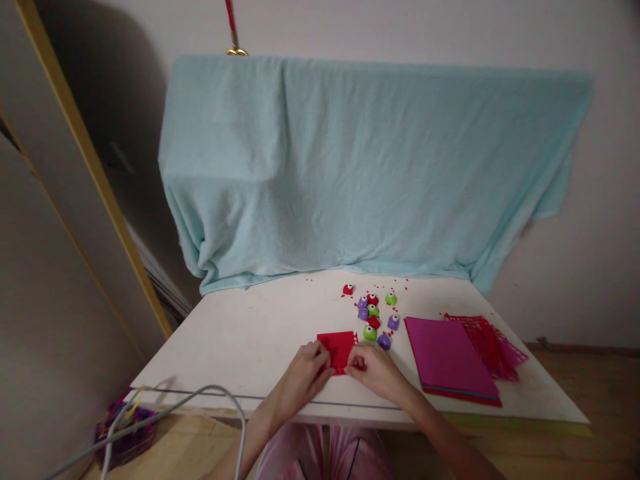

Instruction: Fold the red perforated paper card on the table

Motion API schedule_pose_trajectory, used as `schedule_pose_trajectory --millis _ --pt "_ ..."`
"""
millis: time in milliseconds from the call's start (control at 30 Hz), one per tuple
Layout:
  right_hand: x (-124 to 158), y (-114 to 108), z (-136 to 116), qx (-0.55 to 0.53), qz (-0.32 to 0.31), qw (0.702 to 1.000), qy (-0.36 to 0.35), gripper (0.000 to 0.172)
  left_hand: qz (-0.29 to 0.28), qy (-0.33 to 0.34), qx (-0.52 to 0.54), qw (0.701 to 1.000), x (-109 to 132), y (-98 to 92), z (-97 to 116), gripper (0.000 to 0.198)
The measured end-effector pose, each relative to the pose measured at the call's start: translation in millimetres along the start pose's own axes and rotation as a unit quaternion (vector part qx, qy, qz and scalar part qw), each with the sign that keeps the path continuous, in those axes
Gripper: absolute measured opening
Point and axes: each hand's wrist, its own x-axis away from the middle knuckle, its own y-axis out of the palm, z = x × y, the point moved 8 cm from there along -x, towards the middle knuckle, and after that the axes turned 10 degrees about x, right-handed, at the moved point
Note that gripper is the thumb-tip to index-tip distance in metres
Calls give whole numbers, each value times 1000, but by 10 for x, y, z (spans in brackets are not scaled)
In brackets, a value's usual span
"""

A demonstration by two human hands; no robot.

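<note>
A small sheet of red paper [337, 345] lies on the white table in front of me, with a row of punched holes along its right edge. My left hand [309, 368] is closed at its left side, thumb and fingers pinching the lower left edge. At the lower right edge, my right hand [374, 367] is closed with its fingertips pressed together on the paper. Just beyond the right hand stand several small one-eyed paper punches: a green one [369, 333], a purple one [384, 341] and a red one [349, 289] among them.
A stack of coloured paper [450, 353], magenta on top, lies to the right beside perforated red scraps [493, 350]. Tiny red bits are scattered near the punches. A light blue cloth [375, 167] hangs behind the table. A grey cable [200, 390] loops over the front left edge.
</note>
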Motion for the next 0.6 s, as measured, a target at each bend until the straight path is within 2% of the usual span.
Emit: schedule_pose_trajectory --millis 600 --pt "-40 38 53 20 -14 1000 10 11 -24 12 -17 999 -26 25 5 14"
